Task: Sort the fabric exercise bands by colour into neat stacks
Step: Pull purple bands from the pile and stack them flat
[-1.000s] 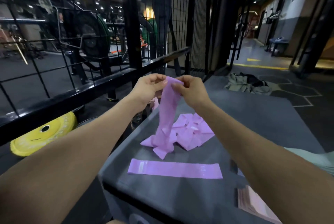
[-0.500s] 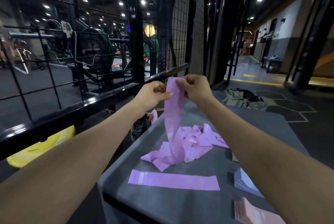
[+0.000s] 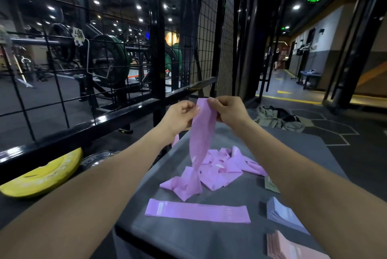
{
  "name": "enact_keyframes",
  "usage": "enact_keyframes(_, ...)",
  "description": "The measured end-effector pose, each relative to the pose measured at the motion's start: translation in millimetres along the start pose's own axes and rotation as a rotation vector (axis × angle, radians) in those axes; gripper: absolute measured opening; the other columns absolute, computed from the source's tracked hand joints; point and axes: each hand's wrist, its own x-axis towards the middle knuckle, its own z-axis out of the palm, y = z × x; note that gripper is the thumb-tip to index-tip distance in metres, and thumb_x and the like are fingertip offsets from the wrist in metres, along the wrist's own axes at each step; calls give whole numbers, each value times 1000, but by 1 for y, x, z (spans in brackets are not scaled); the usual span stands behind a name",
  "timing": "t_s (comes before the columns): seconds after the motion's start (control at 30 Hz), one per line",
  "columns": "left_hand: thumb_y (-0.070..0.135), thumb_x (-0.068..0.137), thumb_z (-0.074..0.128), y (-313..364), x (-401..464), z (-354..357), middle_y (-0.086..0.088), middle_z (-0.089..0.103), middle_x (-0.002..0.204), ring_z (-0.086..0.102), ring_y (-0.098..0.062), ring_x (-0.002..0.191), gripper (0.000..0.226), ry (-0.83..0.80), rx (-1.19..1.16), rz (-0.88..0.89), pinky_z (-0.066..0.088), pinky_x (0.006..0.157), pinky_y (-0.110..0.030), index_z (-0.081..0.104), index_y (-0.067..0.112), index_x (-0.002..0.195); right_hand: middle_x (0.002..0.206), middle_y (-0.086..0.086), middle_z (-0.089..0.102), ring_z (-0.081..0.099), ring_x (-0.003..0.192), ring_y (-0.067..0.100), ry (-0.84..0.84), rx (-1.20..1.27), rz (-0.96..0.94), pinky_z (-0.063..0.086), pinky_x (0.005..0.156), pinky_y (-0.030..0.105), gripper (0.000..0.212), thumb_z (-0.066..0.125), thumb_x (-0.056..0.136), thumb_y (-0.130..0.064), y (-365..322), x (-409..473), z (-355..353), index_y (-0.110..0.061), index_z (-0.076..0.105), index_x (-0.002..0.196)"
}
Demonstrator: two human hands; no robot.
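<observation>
A purple fabric band (image 3: 202, 133) hangs from both my hands above a grey padded box (image 3: 209, 235). My left hand (image 3: 180, 115) pinches its top left edge and my right hand (image 3: 229, 110) pinches its top right edge. The band's lower end reaches into a loose heap of purple bands (image 3: 217, 169) on the box. One purple band (image 3: 198, 213) lies flat nearer to me. At the box's right edge sit a blue-grey stack (image 3: 281, 215), a pink stack (image 3: 291, 248) and part of an olive band (image 3: 271, 184).
A black metal rail and wire-grid fence (image 3: 88, 120) run along the left. A yellow weight plate (image 3: 44, 174) and a black plate (image 3: 98, 157) lie on the floor beside the box. Crumpled clothing (image 3: 278, 118) lies beyond the box's far end.
Both hands have lifted the band a little higher and straightened it. The view has tilted up, bringing the stacks at the right edge into sight.
</observation>
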Motion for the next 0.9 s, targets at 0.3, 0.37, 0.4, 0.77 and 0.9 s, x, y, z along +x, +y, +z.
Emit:
enact_keyframes(0.3, 6, 72, 70, -75, -25, 7, -9, 64, 86, 59, -24, 82, 21, -75, 678, -179, 51, 72, -34, 63, 7, 91, 73, 13, 45, 44, 70, 22, 195, 106, 85, 49, 64, 33, 29, 58, 92, -22, 20, -3, -2, 4, 61, 79)
enact_keyframes(0.37, 7, 76, 62, -91, -34, -2, -10, 63, 80, 60, -29, 81, 7, -22, 829, -272, 47, 67, -32, 61, 10, 82, 73, 11, 48, 46, 71, 21, 316, 164, 153, 52, 70, 36, 28, 57, 93, -21, 31, -2, -13, 5, 62, 82)
enact_keyframes(0.4, 8, 77, 59, -97, -38, -8, -9, 61, 76, 58, -30, 79, 6, 8, 862, -322, 43, 65, -31, 56, 12, 75, 73, 10, 48, 45, 72, 21, 374, 206, 187, 53, 70, 35, 29, 56, 93, -19, 37, -2, -19, 8, 61, 83)
enact_keyframes(0.77, -11, 93, 32, -115, -43, -32, -10, 54, 78, 53, -18, 70, 30, 373, -414, -567, 49, 73, -34, 43, 10, 74, 66, 5, 52, 56, 69, 22, 566, 254, 386, 56, 55, 22, 27, 59, 92, -17, 106, -18, -44, 5, 58, 76)
enact_keyframes(0.9, -6, 93, 37, -107, -40, -36, -7, 55, 77, 54, -15, 70, 21, 309, -624, -572, 52, 67, -25, 54, 3, 85, 67, 7, 54, 62, 76, 27, 584, 186, 467, 54, 86, 49, 38, 62, 90, -21, 121, -21, -52, 17, 57, 96)
